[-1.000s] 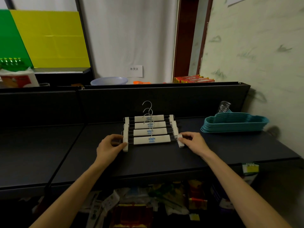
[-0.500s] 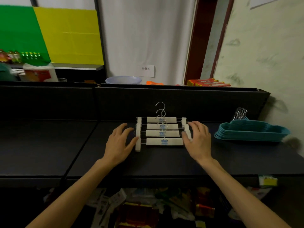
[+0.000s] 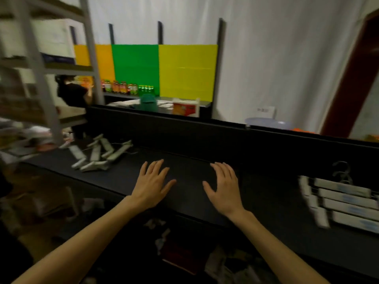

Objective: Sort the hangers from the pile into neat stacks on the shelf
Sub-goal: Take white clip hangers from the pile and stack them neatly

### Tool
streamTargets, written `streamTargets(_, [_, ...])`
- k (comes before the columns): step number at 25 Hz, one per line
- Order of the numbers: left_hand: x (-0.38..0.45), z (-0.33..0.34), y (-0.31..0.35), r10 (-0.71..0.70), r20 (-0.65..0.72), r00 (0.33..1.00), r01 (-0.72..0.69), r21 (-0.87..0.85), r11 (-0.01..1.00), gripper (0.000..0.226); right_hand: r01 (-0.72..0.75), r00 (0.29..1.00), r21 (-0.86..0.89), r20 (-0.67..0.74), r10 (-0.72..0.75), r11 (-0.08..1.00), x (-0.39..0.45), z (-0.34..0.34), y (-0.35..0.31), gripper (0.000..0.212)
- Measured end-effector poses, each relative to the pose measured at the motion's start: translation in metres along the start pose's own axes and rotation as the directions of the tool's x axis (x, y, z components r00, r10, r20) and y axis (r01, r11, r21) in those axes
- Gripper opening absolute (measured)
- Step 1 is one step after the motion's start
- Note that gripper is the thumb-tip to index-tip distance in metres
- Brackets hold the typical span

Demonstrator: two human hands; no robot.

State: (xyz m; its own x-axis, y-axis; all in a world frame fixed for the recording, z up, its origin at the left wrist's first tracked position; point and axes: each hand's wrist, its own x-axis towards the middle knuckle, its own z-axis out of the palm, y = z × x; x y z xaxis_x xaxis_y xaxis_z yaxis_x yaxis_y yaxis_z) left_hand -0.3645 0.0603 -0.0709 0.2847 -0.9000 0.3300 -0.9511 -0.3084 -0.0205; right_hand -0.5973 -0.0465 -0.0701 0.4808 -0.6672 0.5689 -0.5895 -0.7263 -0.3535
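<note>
A loose pile of white clip hangers (image 3: pixel 98 154) lies at the far left of the black shelf (image 3: pixel 190 181). A neat row of stacked white clip hangers (image 3: pixel 340 203) with wire hooks lies at the right edge of the view. My left hand (image 3: pixel 152 184) and my right hand (image 3: pixel 224 188) hover over the bare middle of the shelf, between the pile and the stack. Both hands have spread, straight fingers and hold nothing. The whole view is motion-blurred.
A black back panel (image 3: pixel 205 136) rises behind the shelf. A grey metal rack (image 3: pixel 37 74) stands at the left. A person in dark clothes (image 3: pixel 71 93) stands beyond it near bottles (image 3: pixel 123 87). Packaged goods (image 3: pixel 180 253) lie on the level below the shelf.
Both hands let go of the stacked white hangers and moved left. The view swung left, so the stack now sits at the right edge and the loose pile has come into view.
</note>
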Motion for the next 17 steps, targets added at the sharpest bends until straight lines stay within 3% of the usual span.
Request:
streamTargets(4, [-0.017, 0.004, -0.124, -0.209, 0.019, 0.978, 0.21, -0.072, 0.975, 0.087, 0.13, 0.97, 0.13, 0.19, -0.153, 0.983, 0.048, 0.093, -0.107, 0.062])
streamTargets(8, [-0.003, 0.008, -0.227, -0.288, -0.028, 0.957, 0.28, -0.162, 0.946, 0.057, 0.194, 0.949, 0.15, 0.223, -0.224, 0.969, 0.106, 0.159, -0.176, 0.058])
streamTargets(11, [0.029, 0.017, -0.284, -0.315, -0.013, 0.949, 0.304, -0.221, 0.927, 0.051, 0.227, 0.933, 0.12, 0.258, -0.251, 0.966, 0.154, 0.2, -0.209, 0.06])
streamTargets(14, [0.076, 0.025, -0.326, -0.259, -0.047, 0.965, 0.243, -0.218, 0.945, 0.048, 0.17, 0.935, 0.072, 0.305, -0.184, 0.983, 0.207, 0.241, -0.229, 0.063])
streamTargets(17, [0.134, 0.035, -0.363, -0.162, 0.019, 0.987, 0.163, -0.176, 0.971, 0.044, 0.022, 0.898, -0.084, 0.44, 0.017, 0.996, 0.251, 0.281, -0.237, 0.075])
